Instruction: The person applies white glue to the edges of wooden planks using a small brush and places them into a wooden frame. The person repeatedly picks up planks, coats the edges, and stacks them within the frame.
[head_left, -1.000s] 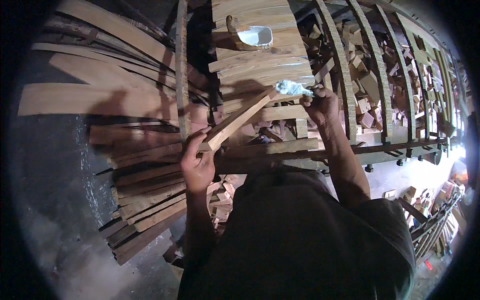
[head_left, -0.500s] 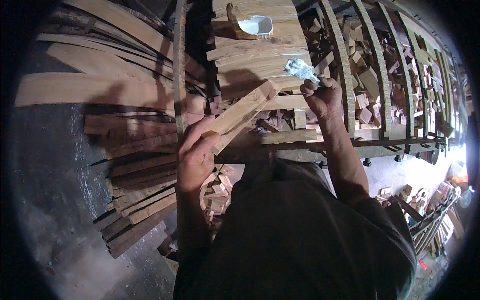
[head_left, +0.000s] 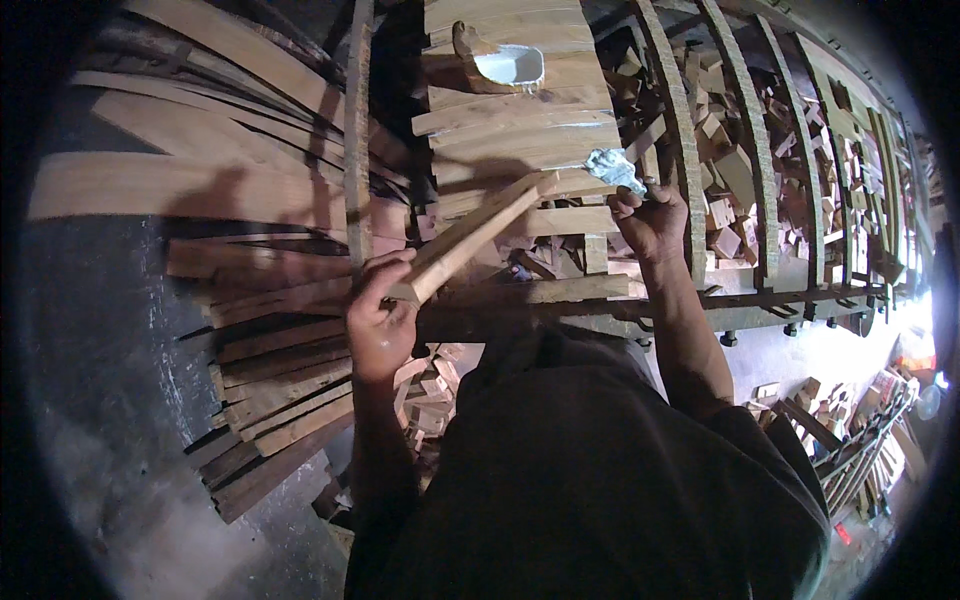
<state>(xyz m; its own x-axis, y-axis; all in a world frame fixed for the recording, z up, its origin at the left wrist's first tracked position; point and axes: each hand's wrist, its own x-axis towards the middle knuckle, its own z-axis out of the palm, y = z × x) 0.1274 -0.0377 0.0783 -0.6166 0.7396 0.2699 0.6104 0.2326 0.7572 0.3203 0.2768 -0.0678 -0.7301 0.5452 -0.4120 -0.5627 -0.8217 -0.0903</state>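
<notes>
The left hand is closed around the near end of a long pale wooden slat, which slants up toward one o'clock. The right hand is curled shut on a crumpled whitish rag, held just beside the slat's far end. At twelve o'clock a small wooden bowl of white paste sits on a stack of curved planks. Dark loose boards fan out at nine o'clock.
</notes>
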